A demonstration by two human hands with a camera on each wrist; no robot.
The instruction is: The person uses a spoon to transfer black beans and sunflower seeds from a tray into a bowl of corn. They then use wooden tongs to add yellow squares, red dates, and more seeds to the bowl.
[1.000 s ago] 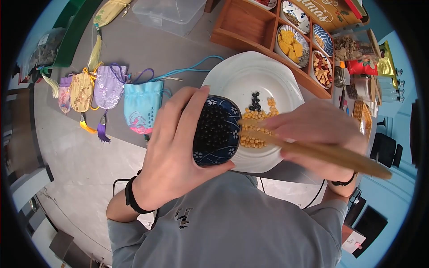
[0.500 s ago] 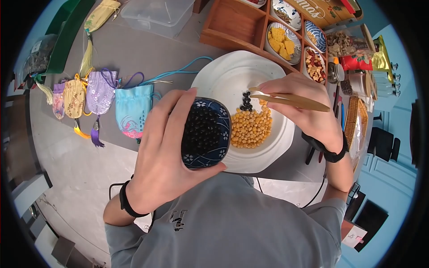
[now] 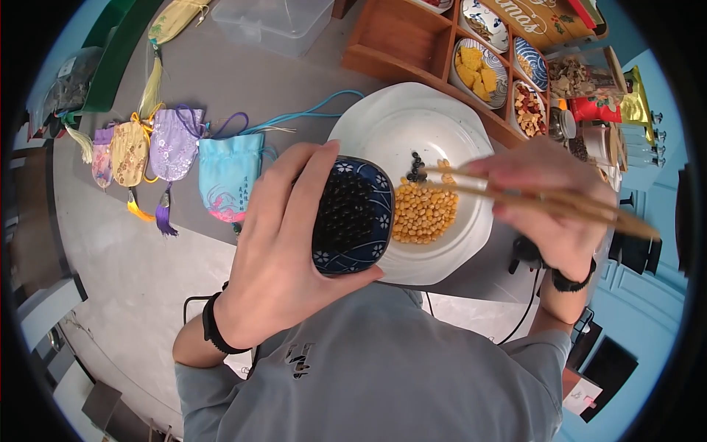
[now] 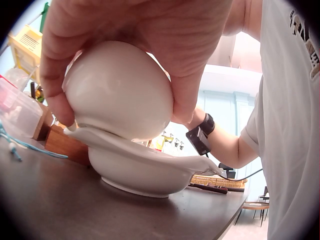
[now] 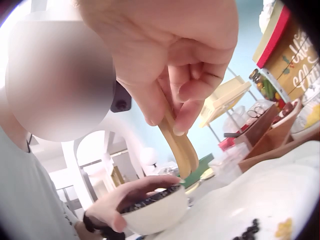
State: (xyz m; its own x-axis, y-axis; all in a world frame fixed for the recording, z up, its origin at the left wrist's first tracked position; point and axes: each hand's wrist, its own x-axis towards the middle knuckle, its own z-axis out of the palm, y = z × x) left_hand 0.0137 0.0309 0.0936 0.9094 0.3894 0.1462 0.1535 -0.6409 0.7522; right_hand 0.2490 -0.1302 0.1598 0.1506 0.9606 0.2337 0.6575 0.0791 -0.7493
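My left hand (image 3: 276, 243) grips a small bowl (image 3: 383, 214), white outside and patterned blue inside, full of black beans (image 3: 345, 214). It is tilted toward the large white dish (image 3: 353, 118) and overlaps the dish's left rim; in the left wrist view the small bowl (image 4: 117, 92) is close over that rim. My right hand (image 3: 549, 199) pinches wooden tongs (image 3: 589, 208), blurred in the head view. Their tips are over the dish, beside a short row of black beans (image 3: 416, 162). Below that row lies a patch of yellow kernels (image 3: 425, 215) resembling corn.
Left of the dish lie drawstring pouches, the nearest one light blue (image 3: 230, 173). Behind stand a clear plastic box (image 3: 276, 26) and a wooden compartment tray (image 3: 368, 62) with small filled bowls. Jars and packets (image 3: 596, 110) line the right side.
The tongs went from the small bowl's edge to the black beans in the dish, and have since drawn back rightward a little, with the right hand. The left hand keeps its grip.
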